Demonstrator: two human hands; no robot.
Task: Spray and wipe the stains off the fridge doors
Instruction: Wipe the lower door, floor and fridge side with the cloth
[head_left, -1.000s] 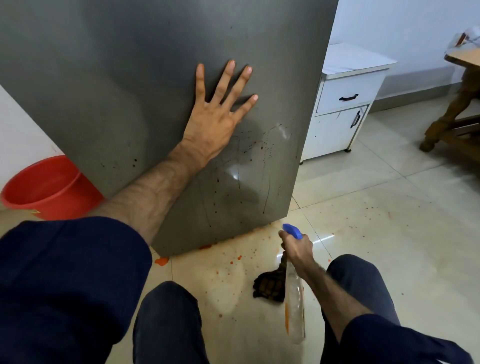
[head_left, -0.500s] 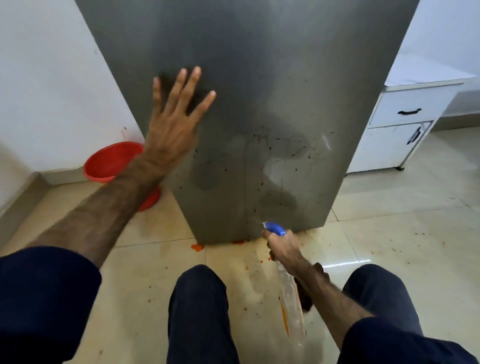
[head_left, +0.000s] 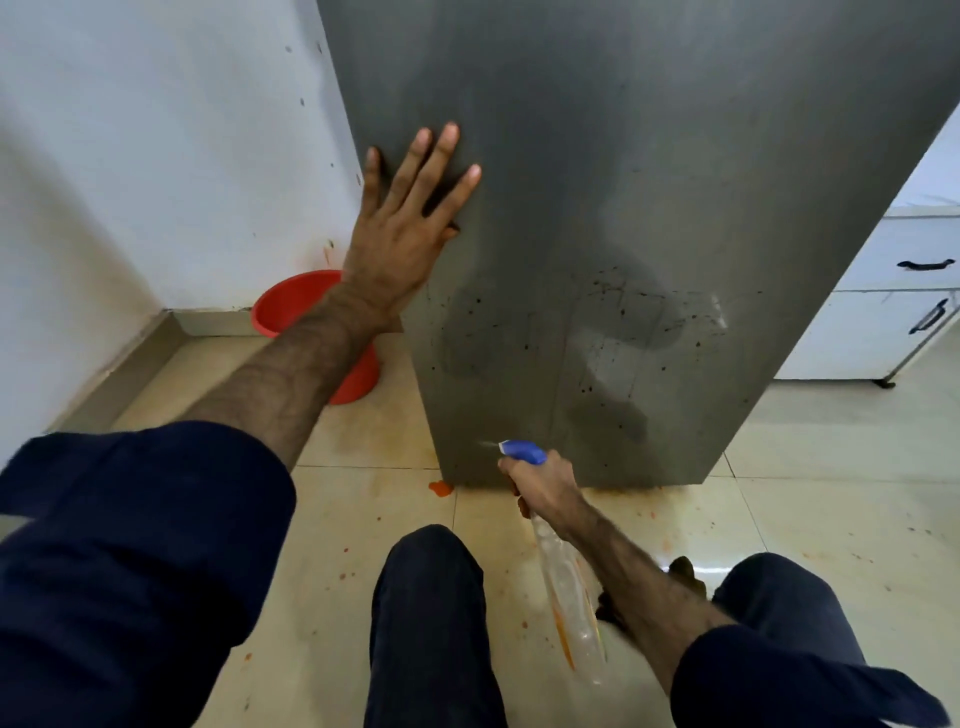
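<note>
The grey steel fridge door (head_left: 649, 182) fills the upper middle, with dark specks and streaks (head_left: 613, 322) across its lower half. My left hand (head_left: 405, 228) presses flat on the door near its left edge, fingers spread. My right hand (head_left: 540, 483) grips the neck of a clear spray bottle (head_left: 569, 597) with a blue nozzle (head_left: 522, 451). The nozzle points at the door's bottom edge, and a faint mist shows at its tip. A dark cloth (head_left: 680, 571) lies on the floor, mostly hidden behind my right forearm.
A red plastic basin (head_left: 291, 306) stands on the floor left of the fridge by the white wall. A white cabinet (head_left: 893, 312) with black handles stands to the right. Orange splatter (head_left: 440, 487) dots the tiled floor. My knees (head_left: 431, 571) are in the foreground.
The view has swung left, so the fridge sits more to the right. My right hand has lifted the bottle nearer the door's bottom edge. My left hand stays pressed on the door.
</note>
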